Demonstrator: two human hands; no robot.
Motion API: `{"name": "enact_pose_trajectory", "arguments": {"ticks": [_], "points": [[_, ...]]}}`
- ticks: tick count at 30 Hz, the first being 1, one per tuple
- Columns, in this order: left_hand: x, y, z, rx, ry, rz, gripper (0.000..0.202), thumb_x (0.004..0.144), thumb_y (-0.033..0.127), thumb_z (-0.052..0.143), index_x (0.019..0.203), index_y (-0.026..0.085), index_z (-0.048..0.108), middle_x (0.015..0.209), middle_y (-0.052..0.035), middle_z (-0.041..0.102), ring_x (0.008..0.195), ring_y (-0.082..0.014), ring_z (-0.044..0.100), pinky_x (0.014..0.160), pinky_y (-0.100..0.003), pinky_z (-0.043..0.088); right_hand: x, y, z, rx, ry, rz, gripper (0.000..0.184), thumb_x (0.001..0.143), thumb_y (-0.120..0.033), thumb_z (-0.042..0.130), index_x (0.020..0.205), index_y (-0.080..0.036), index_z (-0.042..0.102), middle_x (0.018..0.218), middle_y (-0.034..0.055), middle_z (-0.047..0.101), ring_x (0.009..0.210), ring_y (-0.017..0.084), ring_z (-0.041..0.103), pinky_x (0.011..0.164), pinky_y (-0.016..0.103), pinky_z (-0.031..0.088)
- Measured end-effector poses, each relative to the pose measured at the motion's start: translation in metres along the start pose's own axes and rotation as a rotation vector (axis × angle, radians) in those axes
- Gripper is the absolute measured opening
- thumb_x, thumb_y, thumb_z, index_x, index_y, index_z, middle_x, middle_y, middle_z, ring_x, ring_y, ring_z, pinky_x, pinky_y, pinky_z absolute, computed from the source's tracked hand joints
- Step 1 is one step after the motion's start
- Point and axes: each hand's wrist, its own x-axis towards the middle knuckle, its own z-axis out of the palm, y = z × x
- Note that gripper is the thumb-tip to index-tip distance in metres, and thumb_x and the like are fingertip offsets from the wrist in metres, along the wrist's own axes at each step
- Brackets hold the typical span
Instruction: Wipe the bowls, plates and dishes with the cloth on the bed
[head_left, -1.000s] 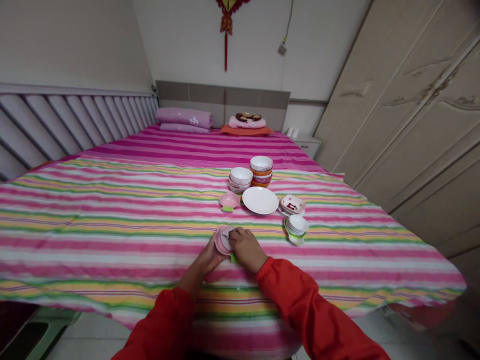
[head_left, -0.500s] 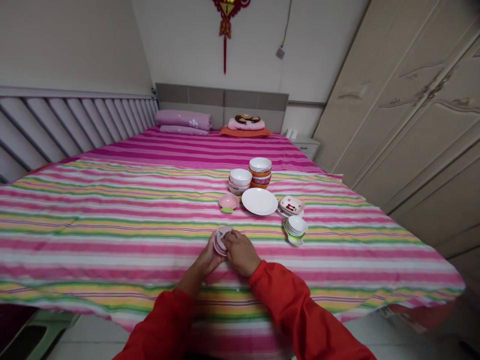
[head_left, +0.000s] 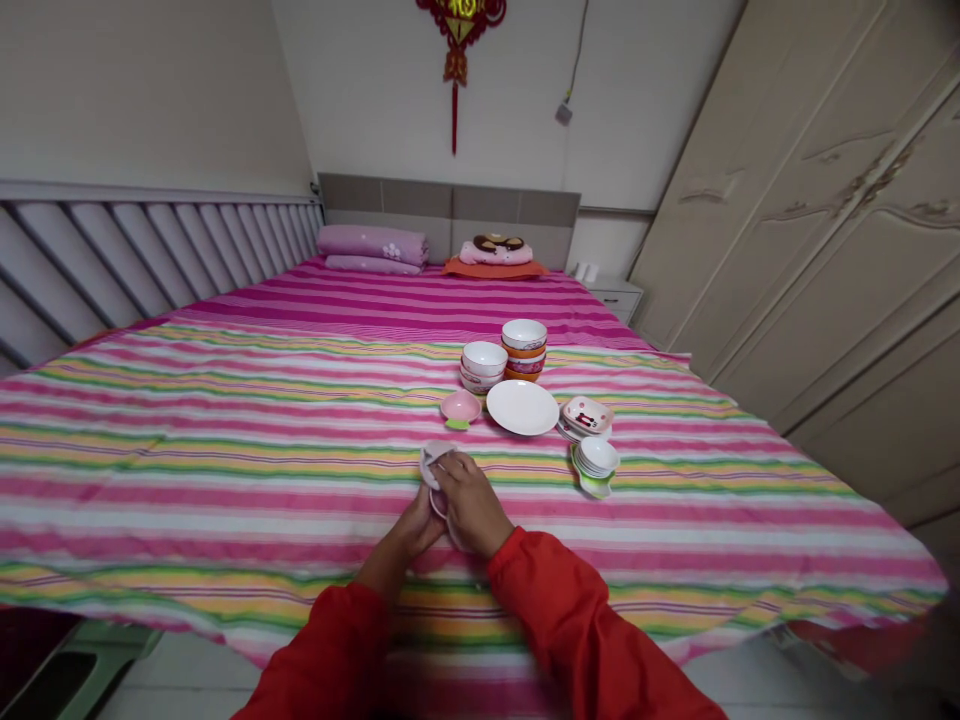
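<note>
Tipped further onto its edge than before, the small pink dish (head_left: 438, 503) is now clasped between both hands, well in front of the white plate (head_left: 522, 407). The left hand (head_left: 412, 530) supports it from below, while the right hand (head_left: 466, 505) closes over its side, fingers curled. A pale cloth (head_left: 435, 463) bunches over the dish's upper rim. Beyond the plate stand two stacks of bowls (head_left: 523, 350). To its left sits a pink leaf-handled dish (head_left: 460, 407). To its right are a stack of patterned dishes (head_left: 586, 416) and, nearer the hands, white bowls on a green-edged dish (head_left: 596, 462).
</note>
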Motion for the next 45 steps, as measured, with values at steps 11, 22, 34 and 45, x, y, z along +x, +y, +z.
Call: {"name": "enact_pose_trajectory", "arguments": {"ticks": [11,22,34,45], "points": [[0.004,-0.002,-0.011,0.063,-0.180,-0.042,0.043,0.088,0.045,0.049,0.110,0.010,0.064,0.099,-0.0131,0.071,0.099,-0.0234,0.063,0.091,-0.038,0.046,-0.026,0.016,-0.011,-0.136,-0.260,-0.015,0.018,0.082,-0.008,0.052,0.075,-0.016,0.067,0.081,0.0053,0.065,0.084,0.019,0.053,0.083,0.031,0.042],[0.004,-0.001,-0.007,0.065,-0.087,-0.089,0.054,0.088,0.055,0.041,0.113,0.012,0.063,0.102,-0.0120,0.071,0.105,-0.0246,0.063,0.097,-0.037,0.044,-0.025,0.006,0.006,-0.049,-0.162,0.036,0.056,0.075,-0.048,0.068,0.119,-0.014,0.057,0.122,0.0144,0.057,0.114,0.029,0.047,0.100,0.042,0.036],[0.001,-0.001,-0.008,0.050,-0.200,-0.018,0.051,0.089,0.051,0.043,0.117,0.011,0.058,0.108,-0.0156,0.069,0.110,-0.0247,0.060,0.099,-0.042,0.043,-0.026,0.020,0.001,0.793,0.024,0.423,0.019,0.073,-0.031,0.067,0.064,-0.017,0.058,0.062,-0.0040,0.055,0.059,0.011,0.048,0.058,0.022,0.037],[0.003,-0.006,-0.022,0.049,-0.294,0.101,0.058,0.085,0.021,0.058,0.140,0.020,0.039,0.128,-0.0117,0.060,0.122,-0.0250,0.051,0.108,-0.044,0.032,-0.034,0.035,0.020,1.565,0.444,0.969,0.035,0.058,-0.038,0.082,0.077,-0.017,0.062,0.059,-0.0040,0.059,0.048,0.009,0.050,0.046,0.020,0.042]]}}
